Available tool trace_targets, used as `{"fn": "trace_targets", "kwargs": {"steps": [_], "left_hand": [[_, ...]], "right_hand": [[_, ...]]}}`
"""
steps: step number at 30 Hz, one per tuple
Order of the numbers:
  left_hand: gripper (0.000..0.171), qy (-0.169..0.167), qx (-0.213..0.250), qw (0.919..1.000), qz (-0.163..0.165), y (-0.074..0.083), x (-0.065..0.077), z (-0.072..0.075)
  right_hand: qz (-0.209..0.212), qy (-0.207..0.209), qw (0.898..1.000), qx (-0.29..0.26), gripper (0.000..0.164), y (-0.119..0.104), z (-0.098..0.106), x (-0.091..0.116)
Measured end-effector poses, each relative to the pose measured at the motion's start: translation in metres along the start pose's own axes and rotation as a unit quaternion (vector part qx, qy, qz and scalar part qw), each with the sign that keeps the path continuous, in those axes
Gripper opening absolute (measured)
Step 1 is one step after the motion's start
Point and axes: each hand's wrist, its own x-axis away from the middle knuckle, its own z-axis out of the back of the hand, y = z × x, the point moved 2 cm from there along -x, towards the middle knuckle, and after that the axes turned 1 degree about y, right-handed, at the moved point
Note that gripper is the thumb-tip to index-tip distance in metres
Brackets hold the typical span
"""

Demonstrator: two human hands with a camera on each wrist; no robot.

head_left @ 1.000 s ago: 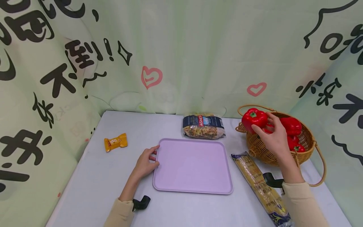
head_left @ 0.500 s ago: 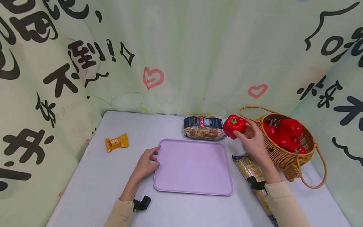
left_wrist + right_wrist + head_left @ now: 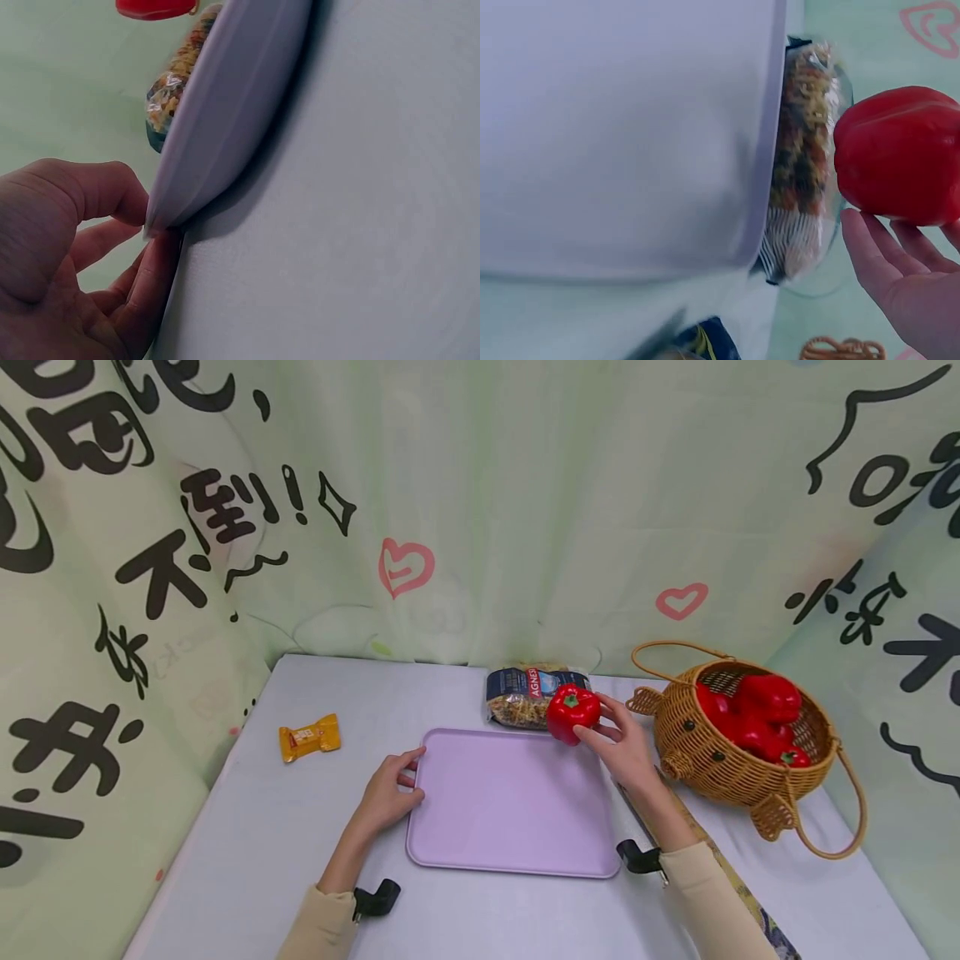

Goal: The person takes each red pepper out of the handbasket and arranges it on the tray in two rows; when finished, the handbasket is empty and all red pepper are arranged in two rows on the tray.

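A red bell pepper [image 3: 573,713] hangs above the far right corner of the lilac tray [image 3: 513,802], in front of the pasta bag. My right hand [image 3: 627,748] holds it from the right with thumb and fingertips. In the right wrist view the pepper [image 3: 900,156] rests at the fingertips, beyond the tray's edge. At the tray's left side is my left hand [image 3: 387,795]. Up close in the left wrist view, its fingers [image 3: 105,191] pinch the tray's rim, one digit on either side. The tray's upper surface bears nothing.
A wicker basket [image 3: 716,772] with several red peppers [image 3: 767,700] stands at the right. Behind the tray lies a pasta bag [image 3: 512,703]. A long spaghetti pack [image 3: 750,893] is partly under the right forearm. An orange-wrapped snack [image 3: 309,737] lies at the left.
My right hand has carried the pepper left, away from over the basket to above the tray's far right corner. The left hand has stayed at the tray's left rim.
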Motion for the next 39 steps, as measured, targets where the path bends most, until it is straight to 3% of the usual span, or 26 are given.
{"fn": "trace_targets", "kwargs": {"steps": [3,6,12,19,28,39], "left_hand": [[0.062,0.0,-0.001,1.0,-0.002,-0.001,0.0,0.0],[0.062,0.001,0.0,1.0,-0.002,-0.001,0.0,-0.001],[0.061,0.002,-0.004,1.0,-0.003,-0.003,0.001,0.0],[0.06,0.002,-0.003,1.0,-0.008,-0.002,0.001,0.001],[0.06,0.004,-0.002,0.9999,-0.014,-0.001,0.002,0.0],[0.059,0.005,-0.007,0.9999,-0.007,0.0,0.001,-0.001]], "right_hand": [[-0.002,-0.015,1.0,-0.006,0.071,-0.016,-0.011,0.007],[0.0,-0.025,1.0,-0.015,0.07,-0.018,-0.021,0.008],[0.005,-0.038,0.999,-0.036,0.069,-0.005,-0.041,0.002],[-0.016,-0.063,0.997,-0.045,0.07,-0.033,-0.06,0.014],[-0.017,-0.077,0.993,-0.082,0.066,0.002,-0.089,0.005],[-0.001,-0.102,0.988,-0.115,0.063,-0.001,-0.118,0.001]]}}
